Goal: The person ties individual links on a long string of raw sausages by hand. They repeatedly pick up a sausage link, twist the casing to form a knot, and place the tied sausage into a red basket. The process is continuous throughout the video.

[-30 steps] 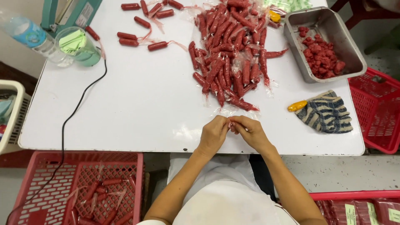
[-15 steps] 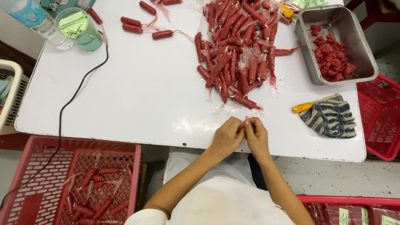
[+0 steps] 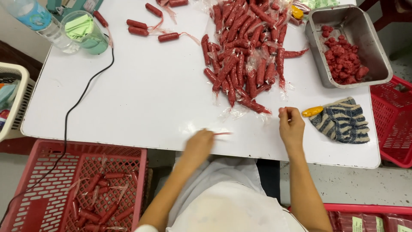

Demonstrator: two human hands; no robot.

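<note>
L hand (image 3: 198, 145): pinches thin red strip, blurred | R hand (image 3: 292, 124): fingers curled, holds nothing visible | sausage pile (image 3: 246, 51) unsorted on desk (image 3: 141, 94); some lie in red crate (image 3: 68, 193)

One head-worn camera, looking almost straight down from above the white table (image 3: 141, 103), close over its near edge; the person's own arms enter from the bottom. No second view here.

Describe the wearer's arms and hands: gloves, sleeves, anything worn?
Both hands are bare: no gloves, rings or watch visible on the left hand or right hand. Forearms are uncovered, no sleeves showing. A white garment covers the torso below.
</note>
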